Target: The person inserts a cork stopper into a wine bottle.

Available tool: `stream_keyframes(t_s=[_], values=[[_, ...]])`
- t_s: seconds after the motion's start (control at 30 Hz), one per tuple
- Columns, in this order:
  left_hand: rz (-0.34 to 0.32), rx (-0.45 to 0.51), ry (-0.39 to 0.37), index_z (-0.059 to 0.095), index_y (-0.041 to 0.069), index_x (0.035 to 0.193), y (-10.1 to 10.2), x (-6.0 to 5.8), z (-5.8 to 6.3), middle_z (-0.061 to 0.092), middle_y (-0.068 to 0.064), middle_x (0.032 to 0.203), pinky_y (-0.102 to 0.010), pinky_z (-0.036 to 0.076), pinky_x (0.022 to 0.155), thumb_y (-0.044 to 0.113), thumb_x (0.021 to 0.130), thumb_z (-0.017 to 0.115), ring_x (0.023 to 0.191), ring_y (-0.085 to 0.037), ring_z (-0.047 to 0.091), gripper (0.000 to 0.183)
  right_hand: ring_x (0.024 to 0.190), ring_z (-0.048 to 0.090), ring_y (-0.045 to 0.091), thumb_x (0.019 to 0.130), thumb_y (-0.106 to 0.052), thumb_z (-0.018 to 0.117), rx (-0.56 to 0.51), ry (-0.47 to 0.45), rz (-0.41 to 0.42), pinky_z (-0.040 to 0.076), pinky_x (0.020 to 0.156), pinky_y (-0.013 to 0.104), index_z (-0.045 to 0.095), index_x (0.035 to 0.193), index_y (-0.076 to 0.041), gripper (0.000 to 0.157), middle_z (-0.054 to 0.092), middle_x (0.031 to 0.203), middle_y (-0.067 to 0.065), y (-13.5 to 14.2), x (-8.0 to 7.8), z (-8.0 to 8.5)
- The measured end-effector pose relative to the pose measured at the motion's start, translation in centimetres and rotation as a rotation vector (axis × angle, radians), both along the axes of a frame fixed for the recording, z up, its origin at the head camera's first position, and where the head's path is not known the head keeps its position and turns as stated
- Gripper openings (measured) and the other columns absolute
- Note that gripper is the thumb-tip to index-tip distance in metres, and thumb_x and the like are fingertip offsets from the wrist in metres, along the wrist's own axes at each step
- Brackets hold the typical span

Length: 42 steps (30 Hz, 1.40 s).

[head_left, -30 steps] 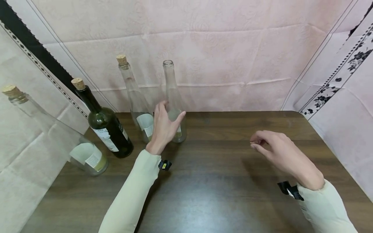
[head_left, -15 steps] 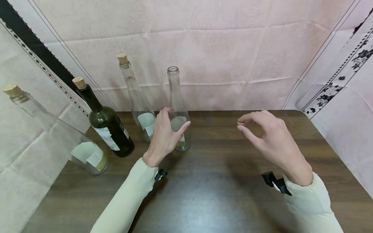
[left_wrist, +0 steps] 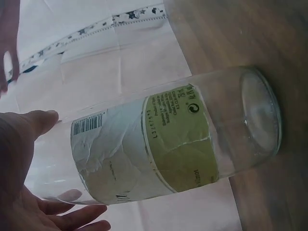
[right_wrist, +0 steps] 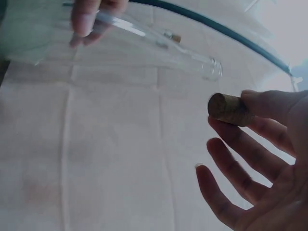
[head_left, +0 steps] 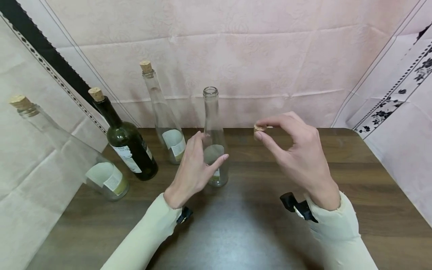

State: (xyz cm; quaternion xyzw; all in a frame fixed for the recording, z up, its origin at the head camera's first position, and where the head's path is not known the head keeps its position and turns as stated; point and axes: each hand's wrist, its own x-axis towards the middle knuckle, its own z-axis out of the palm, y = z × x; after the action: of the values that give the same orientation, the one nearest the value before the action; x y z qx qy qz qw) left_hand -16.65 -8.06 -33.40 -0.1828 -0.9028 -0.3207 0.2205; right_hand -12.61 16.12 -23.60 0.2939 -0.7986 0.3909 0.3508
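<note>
My left hand [head_left: 191, 168] grips an uncorked clear glass bottle [head_left: 212, 116] low on its body, thumb on one side and fingers on the other. The bottle stands upright with its mouth bare. A torn white and green label [left_wrist: 144, 144] shows on it in the left wrist view. To the right, my right hand [head_left: 302, 157] is raised above the table and pinches a cork [right_wrist: 230, 109] between thumb and fingers. In the right wrist view the cork is apart from the bottle's mouth [right_wrist: 215, 69], and the other fingers are spread.
On the left of the wooden table [head_left: 236, 225] stand a corked clear bottle [head_left: 165, 112], a corked dark green wine bottle [head_left: 126, 138] and another corked clear bottle [head_left: 74, 150]. Pale cloth [head_left: 253, 63] hangs behind the table and along both sides.
My left hand has drawn the uncorked bottle toward me and slightly right. My right hand has moved left and up with the cork, closer to the bottle. The corked bottles stay put.
</note>
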Motion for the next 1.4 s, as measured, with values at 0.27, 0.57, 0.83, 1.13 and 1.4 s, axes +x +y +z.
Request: stream_keyframes(t_s=[0.27,0.57,0.83,1.13,1.4], values=[[-0.029,-0.016,-0.012,0.045,0.005,0.137,0.6,1.9,-0.2,0.055,-0.007,0.128,-0.041,0.048,0.105,0.051,0.091,0.073,0.123,-0.023,0.051,0.070,0.096,0.065,0.016,0.091,-0.008,0.076,-0.008,0.083,0.081,0.051,0.093,0.029,0.074,0.107,-0.001,0.018,0.078,0.099,0.007,-2.4,-0.6,2.8],[-0.100,-0.014,-0.010,0.048,0.008,0.135,1.3,3.8,-0.2,0.054,-0.004,0.131,-0.041,0.047,0.107,0.048,0.090,0.075,0.125,-0.021,0.050,0.066,0.096,0.066,0.016,0.093,-0.012,0.074,0.002,0.138,0.138,0.052,0.090,0.029,0.075,0.112,-0.002,0.020,0.079,0.104,0.008,-4.5,-1.3,5.6],[-0.099,-0.040,-0.022,0.043,0.007,0.142,1.8,4.7,-0.2,0.050,-0.007,0.142,-0.041,0.044,0.114,0.050,0.091,0.073,0.136,-0.022,0.046,0.073,0.096,0.067,0.012,0.090,-0.009,0.077,0.013,0.056,0.143,0.049,0.086,0.025,0.078,0.108,-0.004,0.019,0.079,0.104,0.005,-5.0,-1.2,5.5],[-0.130,-0.039,0.013,0.044,0.009,0.141,1.9,4.5,0.4,0.052,-0.003,0.135,-0.038,0.044,0.111,0.048,0.090,0.074,0.128,-0.019,0.049,0.070,0.096,0.069,0.013,0.092,-0.008,0.075,0.074,0.087,0.162,0.054,0.087,0.024,0.075,0.108,-0.001,0.018,0.078,0.105,0.009,-4.4,-1.3,5.7],[-0.124,-0.034,-0.003,0.046,0.010,0.138,1.9,4.4,0.5,0.053,-0.002,0.132,-0.041,0.044,0.109,0.047,0.089,0.076,0.125,-0.020,0.049,0.068,0.098,0.070,0.016,0.092,-0.007,0.075,0.161,0.070,0.178,0.056,0.086,0.026,0.069,0.117,0.002,0.027,0.075,0.113,0.009,-4.1,-1.3,5.5]])
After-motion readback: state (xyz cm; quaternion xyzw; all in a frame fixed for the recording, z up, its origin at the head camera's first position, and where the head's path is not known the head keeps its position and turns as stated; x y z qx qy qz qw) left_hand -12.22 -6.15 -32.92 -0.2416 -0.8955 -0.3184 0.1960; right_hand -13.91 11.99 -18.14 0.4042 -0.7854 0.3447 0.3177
